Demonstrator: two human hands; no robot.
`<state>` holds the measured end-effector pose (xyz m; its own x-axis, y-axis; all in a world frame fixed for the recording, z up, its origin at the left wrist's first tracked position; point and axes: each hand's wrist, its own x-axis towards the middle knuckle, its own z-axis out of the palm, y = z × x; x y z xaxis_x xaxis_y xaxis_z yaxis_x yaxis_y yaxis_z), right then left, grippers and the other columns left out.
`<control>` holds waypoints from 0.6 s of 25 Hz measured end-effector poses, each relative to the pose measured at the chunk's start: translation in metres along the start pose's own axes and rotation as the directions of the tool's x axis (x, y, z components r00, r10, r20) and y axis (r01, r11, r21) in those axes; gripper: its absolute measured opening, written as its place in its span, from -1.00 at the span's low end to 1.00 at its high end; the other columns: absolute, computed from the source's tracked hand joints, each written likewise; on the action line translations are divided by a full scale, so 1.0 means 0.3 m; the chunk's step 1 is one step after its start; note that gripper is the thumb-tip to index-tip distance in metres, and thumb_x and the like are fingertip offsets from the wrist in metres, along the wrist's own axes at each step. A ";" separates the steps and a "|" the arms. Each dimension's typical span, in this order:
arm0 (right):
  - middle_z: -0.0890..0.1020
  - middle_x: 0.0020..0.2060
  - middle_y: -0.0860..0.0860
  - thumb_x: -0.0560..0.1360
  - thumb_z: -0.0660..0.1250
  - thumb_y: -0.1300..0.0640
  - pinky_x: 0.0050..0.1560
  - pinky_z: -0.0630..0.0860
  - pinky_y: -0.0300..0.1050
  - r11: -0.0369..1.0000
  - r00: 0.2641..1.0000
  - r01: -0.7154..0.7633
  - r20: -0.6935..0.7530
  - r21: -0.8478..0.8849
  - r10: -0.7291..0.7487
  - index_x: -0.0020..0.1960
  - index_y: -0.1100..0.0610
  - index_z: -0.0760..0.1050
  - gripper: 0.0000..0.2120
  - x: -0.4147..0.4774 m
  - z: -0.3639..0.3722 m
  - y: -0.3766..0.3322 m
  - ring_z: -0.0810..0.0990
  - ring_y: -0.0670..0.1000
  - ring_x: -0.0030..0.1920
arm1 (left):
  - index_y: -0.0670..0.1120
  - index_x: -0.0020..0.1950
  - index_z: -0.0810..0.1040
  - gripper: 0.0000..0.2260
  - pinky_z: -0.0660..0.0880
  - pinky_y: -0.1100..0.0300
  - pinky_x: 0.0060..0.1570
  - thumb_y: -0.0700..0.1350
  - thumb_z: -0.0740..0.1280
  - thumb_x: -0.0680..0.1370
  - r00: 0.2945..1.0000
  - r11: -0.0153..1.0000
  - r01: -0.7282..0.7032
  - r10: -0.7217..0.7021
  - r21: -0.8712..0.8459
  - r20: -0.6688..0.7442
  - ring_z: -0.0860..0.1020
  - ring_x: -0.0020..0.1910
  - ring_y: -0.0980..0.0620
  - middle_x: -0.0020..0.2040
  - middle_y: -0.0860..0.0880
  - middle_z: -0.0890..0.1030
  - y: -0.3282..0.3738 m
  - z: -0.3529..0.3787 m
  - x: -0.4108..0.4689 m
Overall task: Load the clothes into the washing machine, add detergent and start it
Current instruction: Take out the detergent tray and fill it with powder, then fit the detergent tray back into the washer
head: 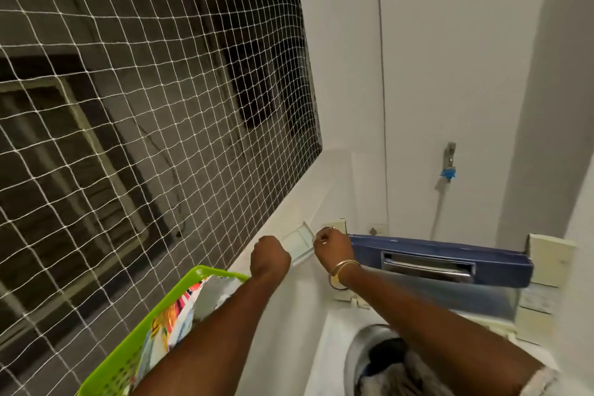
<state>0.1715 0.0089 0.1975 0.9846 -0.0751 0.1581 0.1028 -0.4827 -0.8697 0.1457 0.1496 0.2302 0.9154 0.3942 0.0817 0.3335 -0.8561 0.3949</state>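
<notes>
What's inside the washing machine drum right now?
Clothes are already in the drum: a dark garment on top and lighter grey fabric beside it. The right forearm crosses over the opening, so the rest of the load and the drum's bottom are hidden.

Lime-green basket (135, 336) at 7 o'clock, navy lid (443, 254) at 4 o'clock (silver handle), white-gridded net (144, 90) over dark window.

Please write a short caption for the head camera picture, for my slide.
Both hands, left and right, hold a pale tray above the open washer, clothes already inside.
</notes>
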 end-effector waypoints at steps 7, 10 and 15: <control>0.68 0.01 0.08 0.54 0.30 0.11 0.04 0.44 -0.23 0.996 0.984 -0.080 -0.163 -0.033 0.074 0.08 0.17 0.64 -0.79 -0.165 -0.050 0.083 0.63 0.07 0.02 | -0.20 0.16 0.45 -0.75 0.52 0.01 0.08 -0.26 0.31 0.49 0.997 0.984 -0.080 0.079 -0.159 -0.011 0.59 0.16 -0.22 0.14 -0.20 0.60 -0.010 0.070 -0.123; 0.68 -0.08 0.05 0.54 0.31 0.11 0.00 0.50 -0.20 0.988 0.963 -0.150 -0.219 0.040 0.155 0.02 0.12 0.63 -0.84 -0.236 -0.052 0.128 0.62 0.03 -0.08 | -0.16 0.24 0.47 -0.69 0.54 0.03 0.08 -0.28 0.31 0.49 0.990 0.964 -0.136 0.138 -0.227 -0.007 0.59 0.15 -0.19 0.14 -0.17 0.61 -0.033 0.140 -0.157; 0.65 -0.29 -0.03 0.50 0.31 0.08 -0.14 0.52 -0.16 0.962 0.919 -0.266 -0.287 0.057 0.271 -0.16 0.08 0.61 -0.86 -0.328 -0.033 0.249 0.61 -0.06 -0.24 | -0.13 0.19 0.57 -0.73 0.60 0.05 0.06 -0.30 0.29 0.52 0.970 0.888 -0.230 0.243 -0.397 -0.017 0.63 0.07 -0.11 0.10 -0.12 0.66 -0.072 0.282 -0.214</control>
<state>0.0809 -0.0285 0.1216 0.8920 -0.4499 0.0436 -0.1550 -0.3951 -0.9055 0.0988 0.1146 0.1389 0.9650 0.1796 0.1911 -0.0040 -0.7185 0.6955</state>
